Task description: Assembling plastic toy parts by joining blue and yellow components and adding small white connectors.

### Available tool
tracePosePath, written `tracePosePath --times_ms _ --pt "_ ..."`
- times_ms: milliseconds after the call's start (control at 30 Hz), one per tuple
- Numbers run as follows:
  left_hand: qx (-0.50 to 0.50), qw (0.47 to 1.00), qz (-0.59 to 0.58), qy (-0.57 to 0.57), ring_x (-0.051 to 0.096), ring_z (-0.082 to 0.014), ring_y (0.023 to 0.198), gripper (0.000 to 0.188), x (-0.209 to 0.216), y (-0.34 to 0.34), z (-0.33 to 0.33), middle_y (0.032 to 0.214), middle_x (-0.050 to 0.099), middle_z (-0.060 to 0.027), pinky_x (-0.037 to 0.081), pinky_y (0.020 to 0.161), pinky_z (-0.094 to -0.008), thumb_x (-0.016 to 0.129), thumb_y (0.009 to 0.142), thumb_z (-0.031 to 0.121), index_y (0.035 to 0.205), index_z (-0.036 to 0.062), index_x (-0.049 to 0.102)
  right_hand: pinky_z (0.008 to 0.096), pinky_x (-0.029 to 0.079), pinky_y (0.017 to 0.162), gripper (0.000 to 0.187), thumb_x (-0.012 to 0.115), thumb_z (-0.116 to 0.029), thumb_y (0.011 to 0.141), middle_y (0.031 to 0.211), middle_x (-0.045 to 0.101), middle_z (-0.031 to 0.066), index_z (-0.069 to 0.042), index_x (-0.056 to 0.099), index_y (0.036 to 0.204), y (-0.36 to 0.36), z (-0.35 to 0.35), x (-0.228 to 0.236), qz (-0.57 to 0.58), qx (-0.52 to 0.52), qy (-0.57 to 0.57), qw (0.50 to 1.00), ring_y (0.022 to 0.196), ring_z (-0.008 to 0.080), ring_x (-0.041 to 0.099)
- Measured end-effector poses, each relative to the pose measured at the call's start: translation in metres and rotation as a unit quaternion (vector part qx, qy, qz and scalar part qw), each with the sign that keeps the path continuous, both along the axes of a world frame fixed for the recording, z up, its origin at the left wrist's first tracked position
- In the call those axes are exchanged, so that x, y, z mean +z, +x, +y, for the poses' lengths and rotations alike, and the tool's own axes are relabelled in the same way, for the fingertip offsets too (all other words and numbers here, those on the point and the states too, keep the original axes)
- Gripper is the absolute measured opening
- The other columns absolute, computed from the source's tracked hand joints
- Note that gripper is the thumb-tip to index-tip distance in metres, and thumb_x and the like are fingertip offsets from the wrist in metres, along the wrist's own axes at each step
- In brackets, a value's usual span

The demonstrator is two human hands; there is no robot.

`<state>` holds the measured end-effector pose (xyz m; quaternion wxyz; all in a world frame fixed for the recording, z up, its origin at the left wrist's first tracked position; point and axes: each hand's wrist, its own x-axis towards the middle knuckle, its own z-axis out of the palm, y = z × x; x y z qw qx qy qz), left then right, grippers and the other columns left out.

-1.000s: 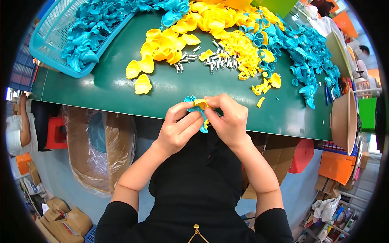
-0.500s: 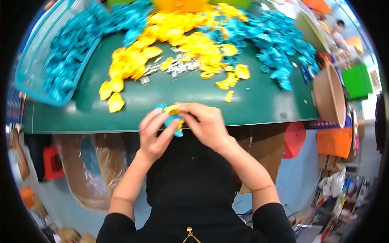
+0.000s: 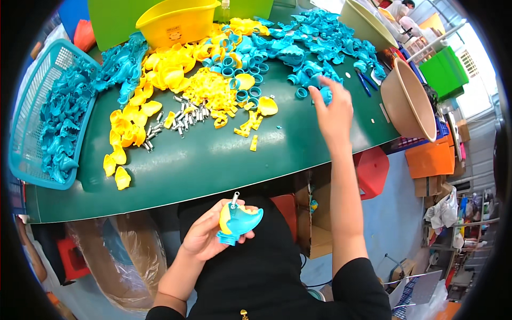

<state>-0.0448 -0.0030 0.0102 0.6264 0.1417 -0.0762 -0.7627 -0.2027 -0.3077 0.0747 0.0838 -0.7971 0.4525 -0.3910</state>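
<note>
My left hand [image 3: 201,236] is closed around a teal-and-yellow plastic piece [image 3: 243,220], held in front of me below the table's near edge. This piece has a curved, pointed teal body, a yellow part along one side and a ringed neck at the bottom. A small metal pin [image 3: 235,198] sticks up from its top. Stretched out over the right side of the table, my right hand [image 3: 337,112] has thumb and forefinger apart. It is nearest to the teal plastic parts [image 3: 309,72], one of which shows just beyond the fingers.
Yellow shells [image 3: 128,125], small yellow pieces [image 3: 210,88] and metal pins [image 3: 184,118] lie on the green table [image 3: 197,165]. A teal basket [image 3: 21,144] of teal parts stands left, a yellow tub [image 3: 176,24] at the back. Blue-handled pliers [image 3: 366,82] lie near a beige tub [image 3: 408,101].
Both hands were together on the piece; my right hand has let go and moved out to the teal parts. My left hand keeps the piece, now lower, its pin showing. The view has shifted.
</note>
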Motion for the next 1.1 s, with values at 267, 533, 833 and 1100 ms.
tracePosePath --times_ms 267,533,833,1100 --pt "-0.01 0.991 0.12 -0.05 0.056 -0.0439 0.123 0.045 -0.008 -0.002 -0.01 0.153 0.027 -0.0338 0.054 0.097 -0.0461 0.057 0.101 0.031 0.138 0.0093 0.043 0.037 0.05 0.093 0.018 0.079 -0.011 0.08 0.106 0.072 0.0084 -0.005 0.071 0.095 -0.03 -0.092 0.004 0.027 0.198 -0.034 0.979 0.103 0.0257 0.066" --pt "0.07 0.995 0.035 -0.054 0.06 -0.0375 0.12 0.079 -0.004 0.004 -0.02 0.144 0.045 -0.0214 0.051 0.101 -0.0459 0.078 0.086 0.028 0.148 0.0034 0.035 0.0283 0.043 0.092 0.03 0.057 -0.015 0.1 0.11 0.065 0.0032 -0.005 0.064 0.127 -0.024 0.02 -0.009 0.025 0.216 0.327 0.919 0.101 0.0134 0.056" --pt "0.157 0.981 -0.111 0.015 0.062 -0.0346 0.116 0.092 0.01 0.0 -0.024 0.141 0.051 -0.017 0.052 0.1 -0.0434 0.083 0.074 0.023 0.149 0.0005 0.034 0.0346 0.044 0.096 0.05 0.074 -0.015 0.085 0.118 0.06 0.0128 0.0 0.059 0.131 -0.026 0.082 -0.041 0.115 0.089 0.067 0.987 0.109 0.0262 0.055" --pt "0.201 0.96 -0.19 -0.034 0.048 -0.0243 0.131 0.08 0.008 -0.001 -0.025 0.149 0.041 -0.0141 0.048 0.106 -0.0402 0.076 0.078 -0.002 0.147 0.002 0.038 0.0297 0.047 0.087 0.052 0.077 -0.015 0.082 0.109 0.061 0.0131 0.003 0.062 0.128 0.007 0.17 -0.018 -0.129 0.352 0.283 0.883 0.099 0.0193 0.059"
